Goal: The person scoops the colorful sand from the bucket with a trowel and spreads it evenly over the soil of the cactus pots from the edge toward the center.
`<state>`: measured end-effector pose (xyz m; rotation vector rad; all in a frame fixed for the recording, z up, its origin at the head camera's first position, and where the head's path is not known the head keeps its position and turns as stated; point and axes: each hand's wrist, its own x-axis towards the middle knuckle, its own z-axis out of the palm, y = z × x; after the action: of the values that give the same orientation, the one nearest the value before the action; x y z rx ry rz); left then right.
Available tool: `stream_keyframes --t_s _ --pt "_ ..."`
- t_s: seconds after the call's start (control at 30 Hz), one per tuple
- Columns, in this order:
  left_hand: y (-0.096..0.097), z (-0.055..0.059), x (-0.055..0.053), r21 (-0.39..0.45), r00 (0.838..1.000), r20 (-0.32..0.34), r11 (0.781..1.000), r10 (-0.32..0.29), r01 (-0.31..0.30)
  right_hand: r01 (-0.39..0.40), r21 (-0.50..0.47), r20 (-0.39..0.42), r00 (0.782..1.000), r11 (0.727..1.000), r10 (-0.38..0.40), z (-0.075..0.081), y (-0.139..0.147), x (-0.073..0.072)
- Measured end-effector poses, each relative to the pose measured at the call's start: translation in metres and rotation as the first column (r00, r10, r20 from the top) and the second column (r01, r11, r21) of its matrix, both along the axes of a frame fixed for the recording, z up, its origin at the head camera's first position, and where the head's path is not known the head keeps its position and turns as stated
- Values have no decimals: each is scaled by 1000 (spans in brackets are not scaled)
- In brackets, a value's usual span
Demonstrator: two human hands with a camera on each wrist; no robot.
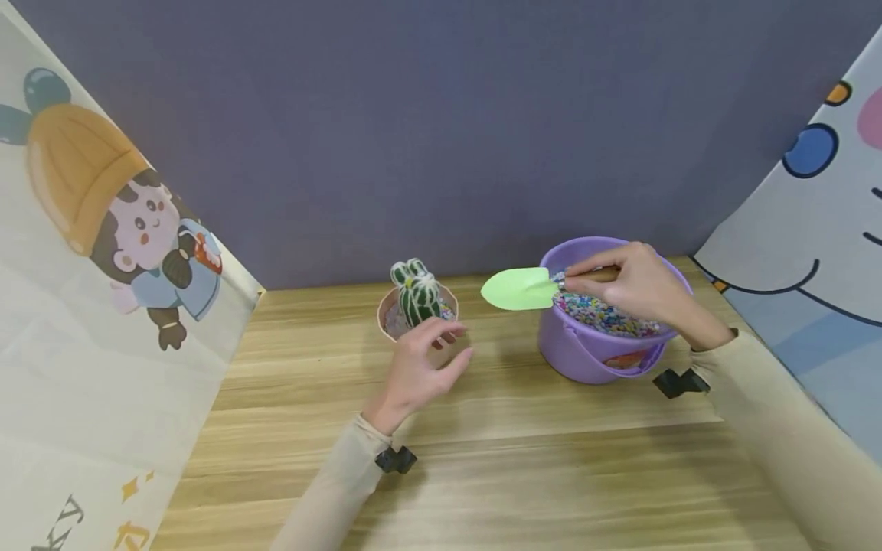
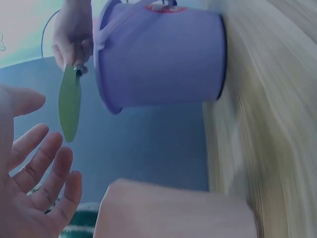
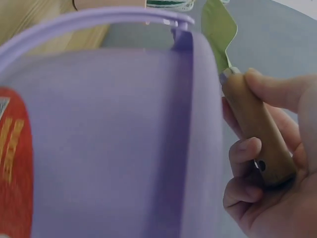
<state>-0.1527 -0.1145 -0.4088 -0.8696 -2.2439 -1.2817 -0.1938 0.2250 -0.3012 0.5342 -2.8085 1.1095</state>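
Observation:
My right hand (image 1: pixel 630 283) grips the wooden handle (image 3: pixel 260 129) of a small trowel with a light green blade (image 1: pixel 520 289). The trowel is held over the left rim of a purple bucket (image 1: pixel 575 356), its blade pointing left. Many small multicoloured beads (image 1: pixel 606 315) lie inside the bucket. My left hand (image 1: pixel 416 367), fingers parted and loosely bent, hovers in front of a pink pot (image 2: pixel 173 210) and holds nothing. A green and white knitted cactus (image 1: pixel 419 297) stands in that pot, with some beads around its base. The hand overlaps the pot's front in the head view.
The wooden tabletop (image 1: pixel 524 474) runs up to a dark grey-blue back panel (image 1: pixel 441 138). Side panels with cartoon prints (image 1: pixel 148 237) stand at left and right. The bucket's purple handle (image 1: pixel 606 363) hangs down its front, across a red label (image 3: pixel 15 163).

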Motion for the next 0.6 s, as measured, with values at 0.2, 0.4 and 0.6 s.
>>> stream_keyframes --t_s 0.2,0.4,0.6 --pt "22 -5 -5 -22 992 122 1000 17 -14 71 -11 15 997 997 -71 0 17 1" --pt "45 -9 -10 -68 977 212 998 27 -13 113 -13 64 992 994 -112 -2 40 2" --pt "62 -2 -19 -117 968 238 991 85 -59 159 -7 45 986 987 -158 -3 62 -4"
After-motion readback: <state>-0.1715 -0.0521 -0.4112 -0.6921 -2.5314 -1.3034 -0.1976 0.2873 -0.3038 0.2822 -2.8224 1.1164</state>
